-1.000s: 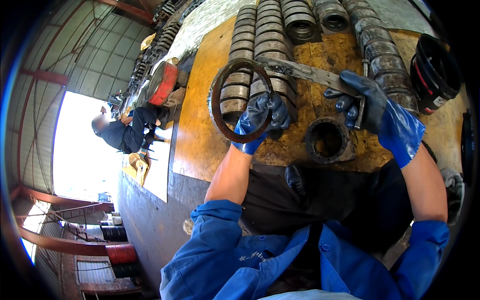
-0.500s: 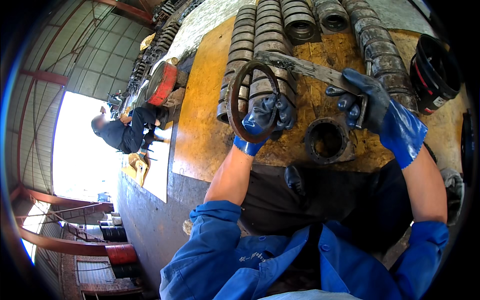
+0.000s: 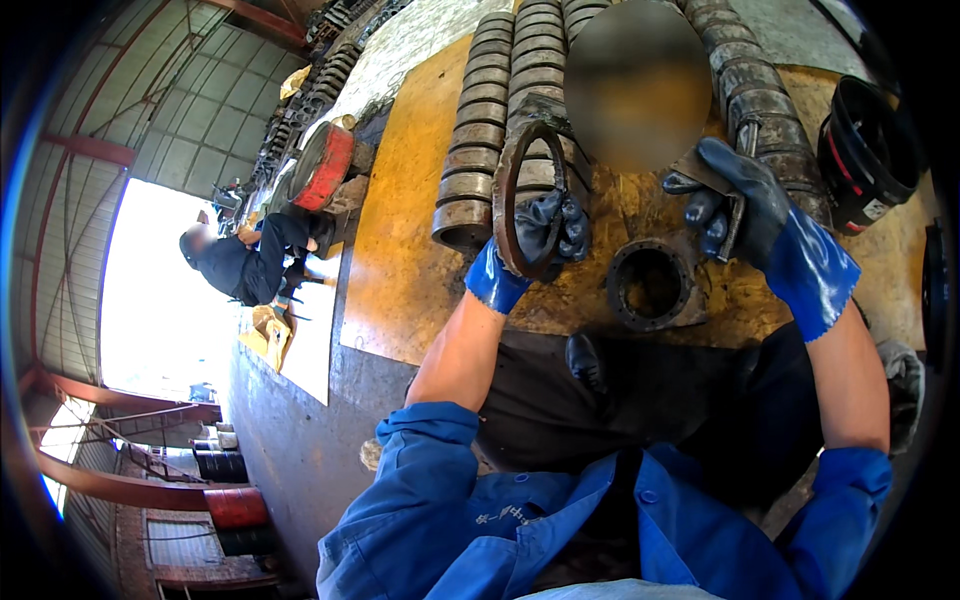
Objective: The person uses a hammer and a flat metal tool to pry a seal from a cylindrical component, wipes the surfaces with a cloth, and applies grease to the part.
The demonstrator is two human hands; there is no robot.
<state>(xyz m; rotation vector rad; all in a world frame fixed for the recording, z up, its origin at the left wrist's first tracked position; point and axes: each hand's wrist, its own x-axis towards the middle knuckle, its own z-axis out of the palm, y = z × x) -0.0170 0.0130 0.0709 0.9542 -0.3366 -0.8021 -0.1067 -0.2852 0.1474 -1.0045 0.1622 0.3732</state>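
In my left hand [image 3: 540, 235], gloved in dark blue, a large rusty metal ring [image 3: 503, 205] stands nearly on edge, my fingers curled round its lower right side. My right hand [image 3: 755, 205], in a matching glove, is closed round a flat metal bar [image 3: 706, 170]. Part of that bar's length is hidden by a blurred round patch. A thin metal rod [image 3: 736, 225] also shows at the right fingers. Between and below the hands lies a dark flanged ring [image 3: 618, 292] with holes round its rim.
Rows of greasy metal rings [image 3: 472, 160] run away from me, with another row [image 3: 760, 105] at the right. They lie on a stained yellow-brown board [image 3: 400, 250]. A black bucket [image 3: 865, 150] stands far right. A red ring-shaped part [image 3: 325, 175] and a seated person [image 3: 230, 265] are at left.
The ring in my left hand has turned more edge-on and moved slightly right. The bar's far end, seen before near the ring, no longer shows; a blurred patch now covers part of the view.
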